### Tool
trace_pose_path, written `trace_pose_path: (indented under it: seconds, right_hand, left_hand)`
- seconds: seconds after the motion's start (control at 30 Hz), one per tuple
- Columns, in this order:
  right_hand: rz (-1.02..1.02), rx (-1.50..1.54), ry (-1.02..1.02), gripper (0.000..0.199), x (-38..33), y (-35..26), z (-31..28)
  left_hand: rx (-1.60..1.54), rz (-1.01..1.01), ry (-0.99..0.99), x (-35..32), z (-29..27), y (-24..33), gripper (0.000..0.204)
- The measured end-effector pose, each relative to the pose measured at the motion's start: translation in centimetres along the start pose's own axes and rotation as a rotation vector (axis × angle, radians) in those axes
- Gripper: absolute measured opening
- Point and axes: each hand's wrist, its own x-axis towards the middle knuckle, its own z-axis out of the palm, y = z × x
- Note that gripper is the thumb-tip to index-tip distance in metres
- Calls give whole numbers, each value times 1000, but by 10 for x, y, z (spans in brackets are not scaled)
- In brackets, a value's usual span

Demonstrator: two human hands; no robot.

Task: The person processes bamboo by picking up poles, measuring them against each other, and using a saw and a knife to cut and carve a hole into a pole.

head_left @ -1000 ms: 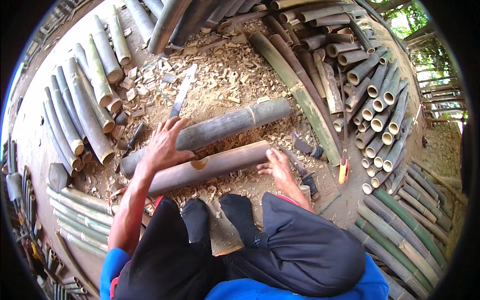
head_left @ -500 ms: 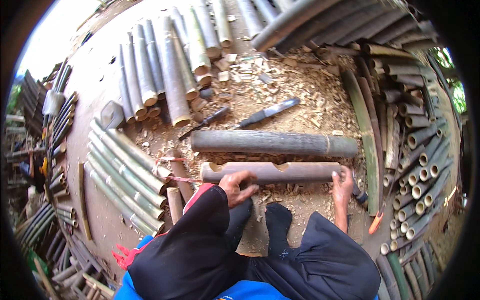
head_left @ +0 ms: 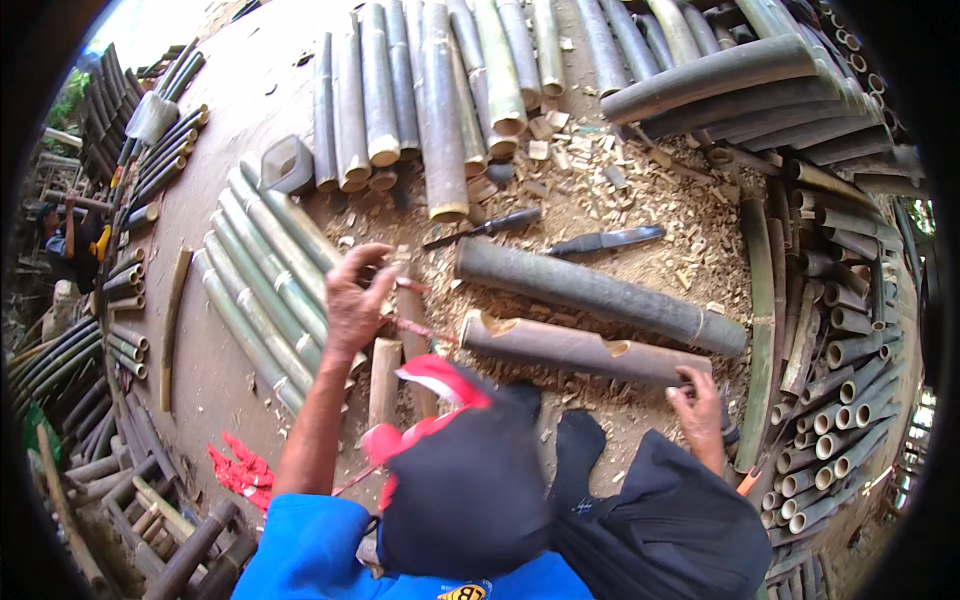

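Observation:
A brown bamboo tube (head_left: 590,350) with two notches cut in its upper side lies in front of my feet. My right hand (head_left: 698,408) is at its right end, thumb and fingers curled against it. Away from the tube, my left hand (head_left: 355,300) is raised with fingers apart and bent, holding nothing I can see. Below and beside it are a thin reddish strap (head_left: 425,330) and a short wooden stake (head_left: 384,380). Just beyond the notched tube lies a thicker grey bamboo tube (head_left: 600,295).
Two dark-handled blades, a long knife (head_left: 480,229) and a broader one (head_left: 605,240), lie among wood chips (head_left: 660,240). Green bamboo lengths (head_left: 265,290) lie at left; a stack of cut tubes (head_left: 850,400) fills the right. An orange-handled tool (head_left: 748,482) lies near my right knee.
My left hand has come off the notched tube and lifted to the left, over the strap. My right hand stays at the tube's right end. The view has turned.

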Motion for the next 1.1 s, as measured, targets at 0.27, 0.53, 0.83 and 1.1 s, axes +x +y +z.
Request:
trace_pose_path:
  seconds: [0.27,0.53,0.83,1.1]
  right_hand:
    - [149,17,-344,34,-42,-74,-119]
    - [169,-275,-210,35,-125,-77,-158]
    - [319,-111,-116,34,-159,-72,-181]
    - [215,-33,-133,30,-138,-75,-181]
  left_hand:
    - [-72,-494,492,-95,-139,-78,17]
    - [305,-585,-275,-146,-26,-51,15]
    - [602,-304,-276,-189,39,-58,84]
    - [450,-499,-307,-187,28,-41,78]
